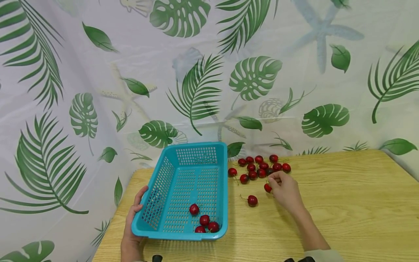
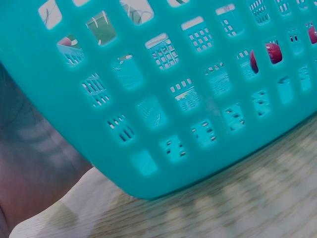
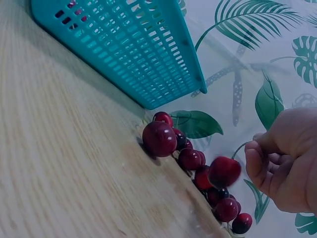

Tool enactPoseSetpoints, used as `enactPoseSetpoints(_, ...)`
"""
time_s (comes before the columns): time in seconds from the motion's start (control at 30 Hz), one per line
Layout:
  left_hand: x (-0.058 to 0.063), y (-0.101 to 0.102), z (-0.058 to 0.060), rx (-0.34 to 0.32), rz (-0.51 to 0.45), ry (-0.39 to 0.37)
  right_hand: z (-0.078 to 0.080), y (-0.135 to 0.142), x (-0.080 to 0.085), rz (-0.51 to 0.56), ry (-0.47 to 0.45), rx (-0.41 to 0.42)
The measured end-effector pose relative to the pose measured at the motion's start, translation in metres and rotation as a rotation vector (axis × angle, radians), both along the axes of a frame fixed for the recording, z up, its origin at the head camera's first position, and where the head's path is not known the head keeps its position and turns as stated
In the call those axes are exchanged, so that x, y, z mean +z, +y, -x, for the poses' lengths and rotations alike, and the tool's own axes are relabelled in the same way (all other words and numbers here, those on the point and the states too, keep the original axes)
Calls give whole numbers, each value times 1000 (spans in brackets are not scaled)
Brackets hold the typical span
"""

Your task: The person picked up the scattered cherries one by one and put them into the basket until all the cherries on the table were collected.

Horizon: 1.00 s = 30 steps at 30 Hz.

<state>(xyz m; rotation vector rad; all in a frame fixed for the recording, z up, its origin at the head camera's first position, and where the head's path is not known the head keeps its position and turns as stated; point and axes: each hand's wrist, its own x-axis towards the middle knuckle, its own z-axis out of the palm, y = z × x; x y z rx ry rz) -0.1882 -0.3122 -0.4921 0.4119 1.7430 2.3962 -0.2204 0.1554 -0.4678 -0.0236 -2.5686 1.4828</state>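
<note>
Gripping basket (image 1: 224,189) with left hand (image 1: 131,222), pinching cherry (image 1: 267,187) by stem (image 3: 238,149) with right hand (image 1: 286,190), lift clear of far cherries (image 1: 261,173).

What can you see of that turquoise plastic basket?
The turquoise, rectangular, plastic-looking basket is open-topped, with a smooth, solid rim and walls and floor pierced by many small openings. It is on the left part of the yellowish wood-grain table, its long sides extending away from the person; whether it sits fully flat is unclear. The person's left grip holds its left side. Four round red cherries are visible inside, toward the near right corner.
</note>
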Motion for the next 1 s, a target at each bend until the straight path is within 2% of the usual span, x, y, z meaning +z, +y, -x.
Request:
enactPoseSetpoints(0.3,1,0,-1,-20,-8,5,-3,-6,5,161,-8,3)
enactPoseSetpoints(0.57,5,1,-1,-43,-43,21,-15,-26,25,254,39,28)
enactPoseSetpoints(0.73,5,1,-1,-35,-38,17,-29,-45,38,272,141,60)
enactPoseSetpoints(0.87,3,1,-1,-26,-28,14,-43,-64,48,255,253,107)
enactPoseSetpoints(1.0,1,1,-1,-15,-11,15,-56,-84,54,265,320,161)
